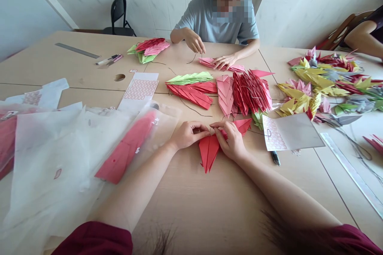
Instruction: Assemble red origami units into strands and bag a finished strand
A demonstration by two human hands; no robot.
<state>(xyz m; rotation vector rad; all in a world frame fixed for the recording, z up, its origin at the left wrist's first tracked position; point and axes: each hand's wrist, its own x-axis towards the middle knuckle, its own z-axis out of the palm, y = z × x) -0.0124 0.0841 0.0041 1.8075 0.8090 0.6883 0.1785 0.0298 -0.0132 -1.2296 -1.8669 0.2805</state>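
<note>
Low over the table, my left hand and my right hand meet at a thin dark cord, with thumbs and fingertips pinched on it. Below them hangs or rests a folded red paper piece, its pointed end toward me. My right hand covers part of the red paper, and another red tip shows beyond it. Just past my hands lie a stack of folded dark red paper, a pink pleated piece and red and green pleated pieces.
A person across the table handles a pink folded piece. Plastic bags spread at left. Colourful folded paper piles at right, near a sticker sheet, a black pen and a clear ruler.
</note>
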